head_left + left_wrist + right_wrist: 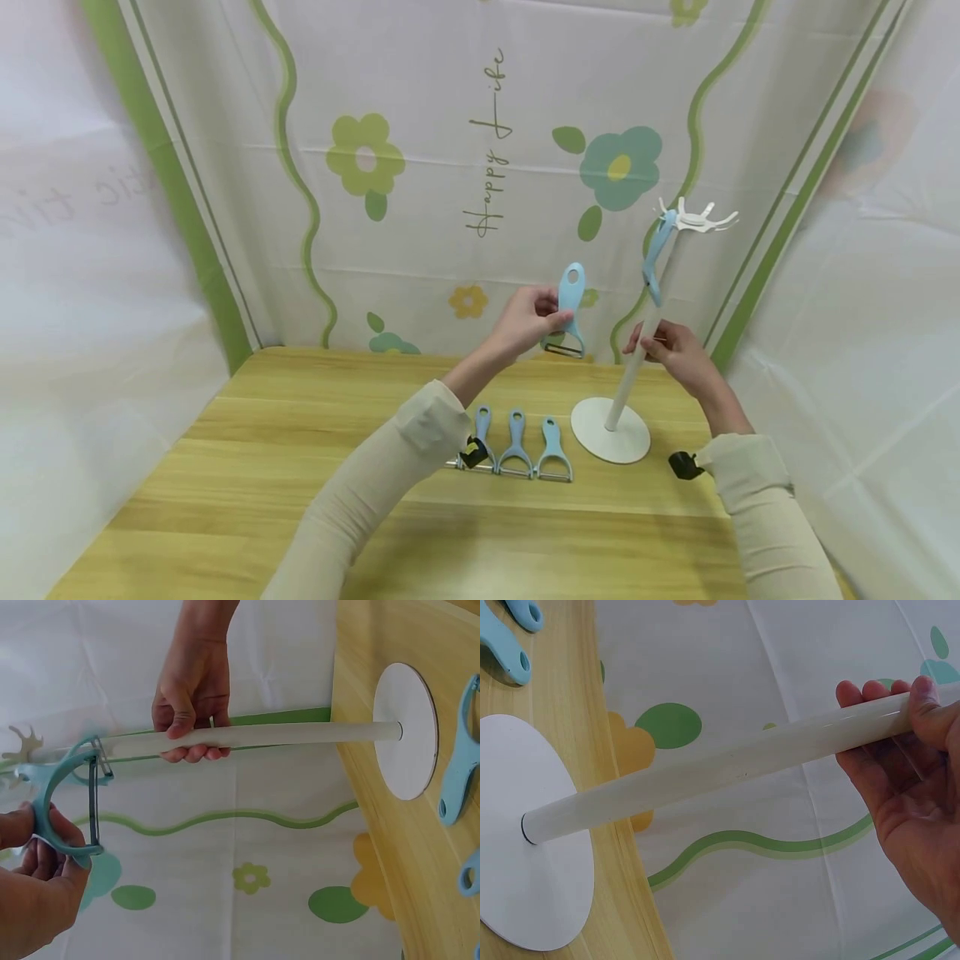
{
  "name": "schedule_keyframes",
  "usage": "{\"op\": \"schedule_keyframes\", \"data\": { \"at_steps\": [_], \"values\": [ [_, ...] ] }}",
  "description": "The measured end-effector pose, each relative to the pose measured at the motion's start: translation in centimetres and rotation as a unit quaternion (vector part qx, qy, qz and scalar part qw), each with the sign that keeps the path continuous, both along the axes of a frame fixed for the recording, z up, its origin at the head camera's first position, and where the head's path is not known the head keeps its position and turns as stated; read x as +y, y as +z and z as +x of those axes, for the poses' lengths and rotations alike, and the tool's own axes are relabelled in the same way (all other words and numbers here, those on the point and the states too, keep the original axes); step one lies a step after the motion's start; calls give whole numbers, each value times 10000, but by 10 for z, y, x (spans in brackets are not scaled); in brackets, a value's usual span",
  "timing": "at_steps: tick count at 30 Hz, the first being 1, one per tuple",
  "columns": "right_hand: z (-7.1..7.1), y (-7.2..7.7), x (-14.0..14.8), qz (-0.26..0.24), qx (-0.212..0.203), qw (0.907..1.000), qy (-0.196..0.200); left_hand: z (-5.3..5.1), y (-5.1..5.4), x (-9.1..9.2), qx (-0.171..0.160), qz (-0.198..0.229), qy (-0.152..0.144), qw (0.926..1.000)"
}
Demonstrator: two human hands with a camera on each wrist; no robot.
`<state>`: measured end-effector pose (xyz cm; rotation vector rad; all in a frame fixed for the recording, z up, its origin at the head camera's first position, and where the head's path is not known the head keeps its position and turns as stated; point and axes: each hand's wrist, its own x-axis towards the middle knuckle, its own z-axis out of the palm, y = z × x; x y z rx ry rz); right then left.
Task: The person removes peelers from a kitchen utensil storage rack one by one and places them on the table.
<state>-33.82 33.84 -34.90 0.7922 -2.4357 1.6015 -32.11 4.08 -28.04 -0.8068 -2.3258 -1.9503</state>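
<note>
My left hand (528, 321) pinches a light blue peeler (572, 293) by its handle, the holed end up and the blade down, left of a white stand (627, 387). My right hand (678, 354) grips the stand's pole (780, 750) partway up, thumb on one side and fingers on the other. At the top, a second blue peeler (656, 250) hangs from the white hooks (701, 220). In the left wrist view the held peeler's blade (94, 801) appears in front of the hanging one, so whether they touch I cannot tell.
Several blue peelers (552, 442) lie in a row on the wooden table (300, 450), left of the stand's round base (592, 429); my left sleeve partly hides the row. A patterned white curtain (420, 250) hangs behind the table, with white cloth (862, 375) at the right.
</note>
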Motion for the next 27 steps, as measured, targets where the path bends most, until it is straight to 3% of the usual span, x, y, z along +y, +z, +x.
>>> {"op": "schedule_keyframes", "data": {
  "at_steps": [8,27],
  "values": [
    [2,-1,-1,-34,-42,10000,-33,2,-11,-15,-106,-211,161,9996],
    [1,0,-2,-148,-20,9999,9,0,-34,-50,-472,-80,282,9985]
  ]
}}
